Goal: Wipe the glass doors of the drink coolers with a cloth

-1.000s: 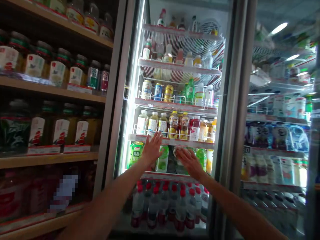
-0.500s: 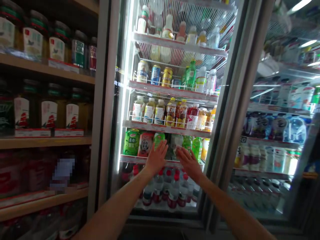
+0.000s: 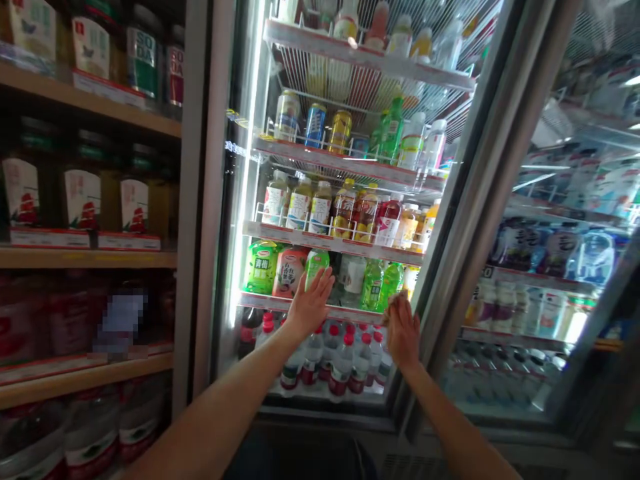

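My left hand (image 3: 311, 303) lies spread on the glass door (image 3: 280, 417) of a lit drinks cooler, fingers pointing up, with nothing held. Behind it, through the glass, is a green bottle (image 3: 317, 261). My right hand (image 3: 404, 333) is bunched at the lower right of the same pane, near the door's metal frame (image 3: 463, 220). Its fingers press what looks like a small crumpled cloth (image 3: 393, 308), mostly hidden, against the glass. Green bottles (image 3: 373, 285) show inside beside that hand.
Cans, bottles and a green pouch (image 3: 261, 267) fill the cooler's wire shelves. Red-capped bottles (image 3: 341, 367) stand at the bottom. Left is a wooden shelf (image 3: 90, 259) of large bottles. Another glass-fronted cooler (image 3: 530, 347) adjoins on the right.
My right hand has moved right and slightly down across the glass, its fingers now more bunched. My left hand stays spread at nearly the same place, while the view has tilted and shifted.
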Motion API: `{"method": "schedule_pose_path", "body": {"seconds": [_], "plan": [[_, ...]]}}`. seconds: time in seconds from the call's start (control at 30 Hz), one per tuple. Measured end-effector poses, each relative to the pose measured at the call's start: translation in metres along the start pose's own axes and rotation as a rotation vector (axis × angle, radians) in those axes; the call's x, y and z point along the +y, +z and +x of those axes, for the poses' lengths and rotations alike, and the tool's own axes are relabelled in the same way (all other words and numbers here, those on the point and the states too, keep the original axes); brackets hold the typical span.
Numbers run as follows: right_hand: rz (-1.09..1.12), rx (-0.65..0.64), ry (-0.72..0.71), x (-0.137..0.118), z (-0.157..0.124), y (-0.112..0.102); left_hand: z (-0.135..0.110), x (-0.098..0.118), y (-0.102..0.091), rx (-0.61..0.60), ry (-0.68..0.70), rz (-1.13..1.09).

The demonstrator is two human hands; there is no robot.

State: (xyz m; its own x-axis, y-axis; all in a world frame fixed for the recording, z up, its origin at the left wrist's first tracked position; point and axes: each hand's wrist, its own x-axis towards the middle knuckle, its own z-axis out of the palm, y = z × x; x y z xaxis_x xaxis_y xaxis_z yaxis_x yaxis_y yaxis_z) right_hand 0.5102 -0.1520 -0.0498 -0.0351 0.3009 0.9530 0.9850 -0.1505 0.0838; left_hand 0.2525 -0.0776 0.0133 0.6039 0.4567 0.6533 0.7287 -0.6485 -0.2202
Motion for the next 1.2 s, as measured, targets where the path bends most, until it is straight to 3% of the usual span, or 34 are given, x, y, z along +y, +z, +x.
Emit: {"method": "schedule_pose_path", "body": {"seconds": [0.13, 0.2, 0.33, 0.4, 0.47, 0.63, 0.7, 0.8, 0.87, 1.07, 1.13, 1.2], "plan": [[-0.025, 0.122, 0.184, 0.033, 0.056, -0.007, 0.000, 0.003, 0.004, -0.002, -0.025, -0.033], [-0.034, 0.101, 0.173, 0.038, 0.057, -0.007, -0.001, 0.006, 0.005, -0.001, -0.050, -0.053], [-0.057, -0.041, 0.021, 0.022, -0.005, -0.004, -0.004, 0.011, 0.004, -0.010, -0.084, -0.071], [-0.068, -0.064, -0.012, 0.013, -0.023, -0.002, -0.006, 0.010, 0.004, -0.013, -0.077, -0.063], [-0.077, -0.048, -0.012, 0.009, -0.012, 0.000, -0.007, 0.009, 0.005, -0.012, -0.067, -0.047], [-0.068, 0.054, 0.063, -0.001, 0.055, 0.002, -0.006, 0.008, 0.009, 0.006, -0.068, -0.021], [-0.056, 0.045, -0.007, -0.015, 0.051, 0.002, -0.007, 0.009, 0.010, 0.017, -0.067, -0.012], [-0.032, -0.044, -0.272, -0.037, 0.023, 0.004, -0.008, 0.007, 0.010, 0.031, -0.049, 0.012], [-0.026, -0.080, -0.373, -0.046, 0.017, 0.005, -0.008, 0.005, 0.010, 0.035, -0.030, 0.032], [-0.044, 0.124, -0.148, -0.050, 0.082, 0.008, -0.008, 0.003, 0.012, 0.046, -0.023, 0.038], [-0.049, 0.120, -0.166, -0.055, 0.080, 0.009, -0.010, 0.004, 0.013, 0.048, -0.025, 0.035], [-0.028, 0.040, -0.292, -0.062, 0.059, 0.009, -0.013, 0.002, 0.013, 0.056, -0.025, 0.035]]}}
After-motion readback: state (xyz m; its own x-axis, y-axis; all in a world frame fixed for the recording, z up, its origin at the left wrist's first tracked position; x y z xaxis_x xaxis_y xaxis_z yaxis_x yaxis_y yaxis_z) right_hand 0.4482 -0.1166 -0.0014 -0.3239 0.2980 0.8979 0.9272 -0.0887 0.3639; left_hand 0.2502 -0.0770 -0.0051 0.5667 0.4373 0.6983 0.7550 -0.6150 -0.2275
